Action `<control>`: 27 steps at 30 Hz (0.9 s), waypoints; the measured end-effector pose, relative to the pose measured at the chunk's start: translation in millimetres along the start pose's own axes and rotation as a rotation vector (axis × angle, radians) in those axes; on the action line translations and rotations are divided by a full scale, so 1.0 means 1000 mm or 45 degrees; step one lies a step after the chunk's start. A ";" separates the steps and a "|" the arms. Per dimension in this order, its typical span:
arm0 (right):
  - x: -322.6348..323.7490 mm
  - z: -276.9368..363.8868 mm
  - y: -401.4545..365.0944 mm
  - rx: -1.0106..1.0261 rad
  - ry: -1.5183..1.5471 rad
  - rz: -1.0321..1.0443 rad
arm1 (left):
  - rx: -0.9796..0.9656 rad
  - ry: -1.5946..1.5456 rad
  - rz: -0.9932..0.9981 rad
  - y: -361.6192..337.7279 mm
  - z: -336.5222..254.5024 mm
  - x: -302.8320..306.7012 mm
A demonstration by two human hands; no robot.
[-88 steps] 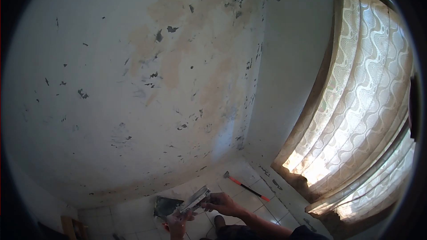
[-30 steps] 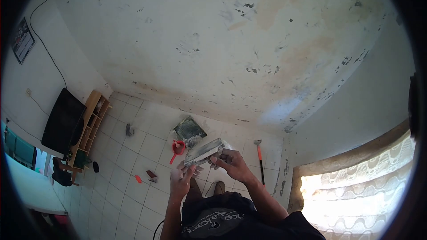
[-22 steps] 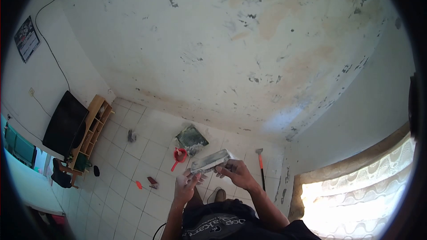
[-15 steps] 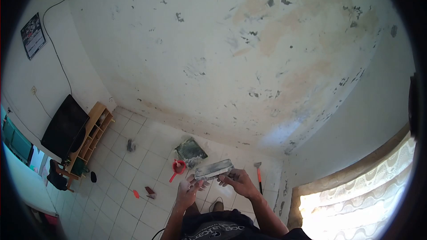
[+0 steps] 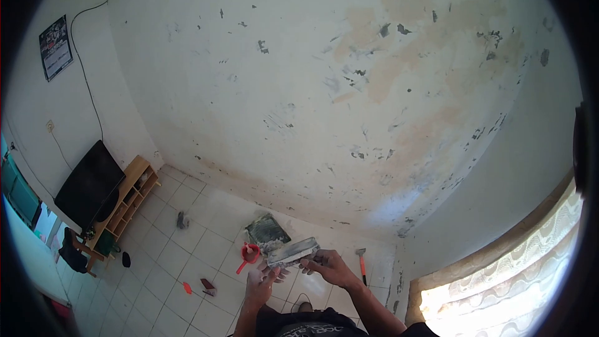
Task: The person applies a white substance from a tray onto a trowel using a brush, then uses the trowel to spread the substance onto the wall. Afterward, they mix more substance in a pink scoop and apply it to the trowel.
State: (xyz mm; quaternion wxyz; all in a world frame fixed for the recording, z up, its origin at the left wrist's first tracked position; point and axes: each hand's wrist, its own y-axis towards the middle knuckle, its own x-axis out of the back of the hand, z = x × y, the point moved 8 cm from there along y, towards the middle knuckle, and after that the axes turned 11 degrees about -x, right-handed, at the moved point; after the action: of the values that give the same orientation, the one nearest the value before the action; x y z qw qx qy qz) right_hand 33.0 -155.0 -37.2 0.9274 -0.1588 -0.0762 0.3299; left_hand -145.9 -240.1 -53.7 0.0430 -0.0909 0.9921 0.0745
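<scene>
Hands [image 5: 261,281] [image 5: 335,268] at ends of apparent block [image 5: 293,251]

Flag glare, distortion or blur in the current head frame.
Head view: patterned curtain at lower right largely blown out, edge bowed by wide-angle distortion; bluish light patch low on the scuffed wall; corners black. Same head view: held dusty block too small to judge fine sharpness.

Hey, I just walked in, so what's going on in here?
Someone is standing over a tiled floor, holding a long greyish block with both bare hands: the left hand at one end, the right hand at the other. Below on the floor are a dark tray, a red scoop and an orange-handled tool. The wall ahead shows dark chips and tan patches.
</scene>
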 end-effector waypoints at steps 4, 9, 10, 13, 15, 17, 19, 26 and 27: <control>-0.011 0.009 0.010 0.000 -0.007 -0.038 | -0.045 -0.092 0.040 0.013 -0.002 0.015; -0.032 0.018 0.038 0.012 0.013 -0.079 | -0.020 -0.069 0.089 0.030 -0.012 0.048; -0.040 0.019 0.045 -0.002 -0.001 -0.075 | -0.023 -0.101 0.076 0.033 -0.014 0.058; -0.070 0.036 0.065 0.018 -0.035 -0.073 | -0.047 -0.112 0.048 0.041 -0.013 0.095; -0.093 0.039 0.081 0.016 -0.012 -0.065 | -0.079 -0.089 0.026 0.045 -0.012 0.124; -0.114 0.043 0.098 0.019 0.003 -0.063 | -0.099 -0.129 -0.029 0.053 -0.014 0.152; -0.136 0.049 0.113 0.046 0.002 -0.032 | -0.100 -0.130 -0.021 0.062 -0.020 0.175; -0.172 0.058 0.137 0.001 -0.036 -0.154 | -0.048 -0.146 0.082 0.086 -0.011 0.228; -0.173 0.055 0.137 -0.011 0.000 -0.183 | -0.042 -0.154 0.108 0.090 -0.012 0.227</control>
State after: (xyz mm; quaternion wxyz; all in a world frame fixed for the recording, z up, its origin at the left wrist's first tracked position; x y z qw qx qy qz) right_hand -194.4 -151.2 -39.1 0.9480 -0.1571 -0.0887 0.2622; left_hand -386.2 -194.5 -52.1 0.0981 -0.0449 0.9893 0.0979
